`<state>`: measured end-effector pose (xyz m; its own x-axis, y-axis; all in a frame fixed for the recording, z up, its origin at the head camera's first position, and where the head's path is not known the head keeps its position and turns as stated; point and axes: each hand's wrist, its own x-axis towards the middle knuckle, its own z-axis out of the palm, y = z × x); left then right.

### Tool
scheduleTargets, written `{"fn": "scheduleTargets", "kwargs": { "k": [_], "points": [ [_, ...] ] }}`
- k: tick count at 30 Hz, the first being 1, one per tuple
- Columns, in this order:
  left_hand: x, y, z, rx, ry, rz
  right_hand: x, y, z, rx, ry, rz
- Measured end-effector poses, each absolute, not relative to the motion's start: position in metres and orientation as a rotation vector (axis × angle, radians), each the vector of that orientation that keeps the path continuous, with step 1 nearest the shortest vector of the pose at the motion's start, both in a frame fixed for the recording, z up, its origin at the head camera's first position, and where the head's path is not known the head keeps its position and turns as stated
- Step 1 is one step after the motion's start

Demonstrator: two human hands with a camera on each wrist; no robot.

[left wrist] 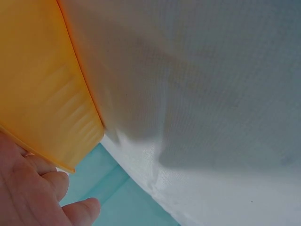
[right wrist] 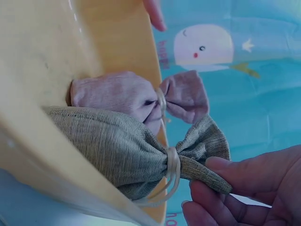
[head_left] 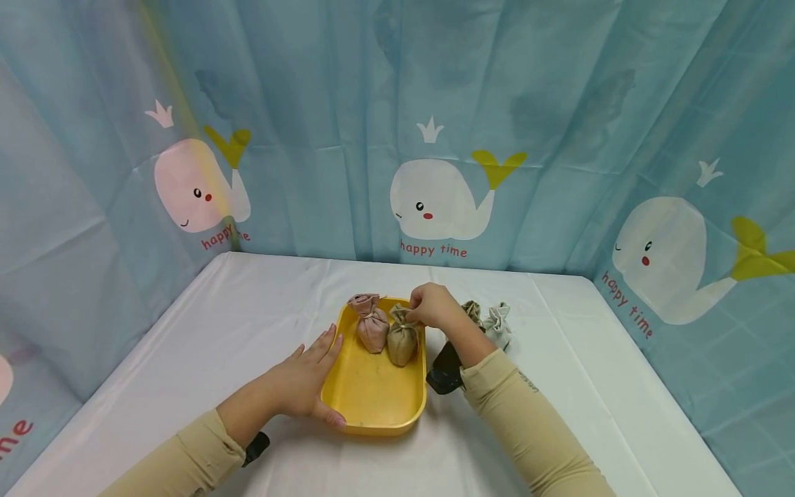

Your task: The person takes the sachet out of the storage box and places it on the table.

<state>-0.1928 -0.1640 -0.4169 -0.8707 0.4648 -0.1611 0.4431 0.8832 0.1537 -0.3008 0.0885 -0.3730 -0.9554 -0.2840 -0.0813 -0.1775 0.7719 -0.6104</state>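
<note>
Fingers of the right hand (head_left: 435, 306) pinch the olive pouch's (head_left: 402, 339) tied neck inside the yellow tray (head_left: 373, 404). Left hand (head_left: 304, 379) lies open, fingers straight along the tray's left rim, thumb on its near edge.

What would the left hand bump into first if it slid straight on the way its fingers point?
Probably the pink pouch. The left hand lies along the yellow tray, fingers aimed up its left rim toward that pouch. Depth is unclear, so it might pass just beside it.

Olive pouch (head_left: 402, 339) (neck tied) lies in yellow tray (head_left: 373, 407) — beside pink pouch (head_left: 370, 324).

whale-print curtain (head_left: 435, 138), two pouches (head_left: 491, 319) on white tablecloth (head_left: 248, 310)
</note>
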Motion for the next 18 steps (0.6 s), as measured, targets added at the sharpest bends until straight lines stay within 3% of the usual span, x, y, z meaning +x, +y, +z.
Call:
{"fn": "scheduleTargets", "kwargs": {
  "k": [18],
  "points": [
    [-0.192,-0.163,-0.414,0.7,2.86,0.173,-0.288,0.096,-0.342,-0.51,2.855,-0.984]
  ]
}}
